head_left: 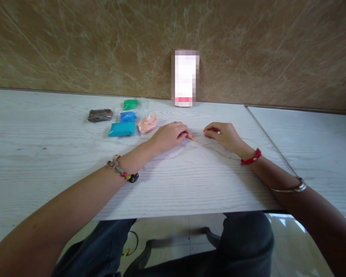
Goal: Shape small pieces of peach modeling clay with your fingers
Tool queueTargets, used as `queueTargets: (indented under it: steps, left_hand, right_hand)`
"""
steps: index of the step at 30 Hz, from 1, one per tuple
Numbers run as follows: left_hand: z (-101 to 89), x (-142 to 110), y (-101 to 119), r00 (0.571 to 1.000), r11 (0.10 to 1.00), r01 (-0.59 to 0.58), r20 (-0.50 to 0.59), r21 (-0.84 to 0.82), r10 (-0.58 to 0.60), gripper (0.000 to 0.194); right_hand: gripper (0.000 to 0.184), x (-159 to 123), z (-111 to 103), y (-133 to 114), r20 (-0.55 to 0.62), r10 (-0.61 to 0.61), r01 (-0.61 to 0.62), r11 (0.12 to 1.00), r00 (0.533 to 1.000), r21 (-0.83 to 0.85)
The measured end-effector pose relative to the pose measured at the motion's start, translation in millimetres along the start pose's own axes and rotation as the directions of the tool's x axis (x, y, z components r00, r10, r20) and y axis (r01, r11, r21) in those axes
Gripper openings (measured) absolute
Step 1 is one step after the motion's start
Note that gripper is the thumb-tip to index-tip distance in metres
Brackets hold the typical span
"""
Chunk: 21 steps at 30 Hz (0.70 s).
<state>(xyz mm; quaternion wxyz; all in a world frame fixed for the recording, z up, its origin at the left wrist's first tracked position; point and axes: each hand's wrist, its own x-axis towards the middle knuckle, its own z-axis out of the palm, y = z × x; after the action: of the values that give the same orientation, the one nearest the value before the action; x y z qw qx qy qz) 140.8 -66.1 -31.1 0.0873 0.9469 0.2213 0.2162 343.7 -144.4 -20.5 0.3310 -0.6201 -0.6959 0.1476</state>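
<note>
Thin peach strip [193, 139] sits just above or on the counter [173, 184], one end pinched between thumb and fingers of the nearly closed left hand [173, 134]; judged light, soft and easily dented, best taken lightly near an end. Long axis slants in view, free tip pointing right and slightly toward the person. Right hand [222, 133] lies apart to the right, fingers curled toward thumb, cannot tell whether anything is held; similar-coloured peach packet [147, 124] lies beyond the left wrist.
</note>
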Motion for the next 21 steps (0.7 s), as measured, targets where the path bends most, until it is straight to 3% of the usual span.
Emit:
queueTargets:
  steps: [7, 17, 21]
  left_hand:
    - [0.0, -0.1, -0.3, 1.0, 1.0, 0.019, -0.008, 0.023, -0.019, 0.017]
    - [-1.0, 0.7, -0.8, 0.998, 0.997, 0.063, -0.029, 0.04, -0.062, 0.013]
    - [-0.9, 0.5, -0.9, 0.998, 0.997, 0.061, -0.028, 0.044, -0.06, 0.013]
  right_hand:
    - [0.015, -3.1, 1.8, -1.8, 0.061, -0.063, 0.053, 0.989, 0.996, 0.141]
    - [0.019, 1.0, 2.3, -2.9, 0.021, -0.191, 0.191, 0.981, 0.981, -0.041]
    - [0.019, 1.4, 5.6, -0.6, 0.017, -0.099, 0.1, 0.991, 0.995, -0.085]
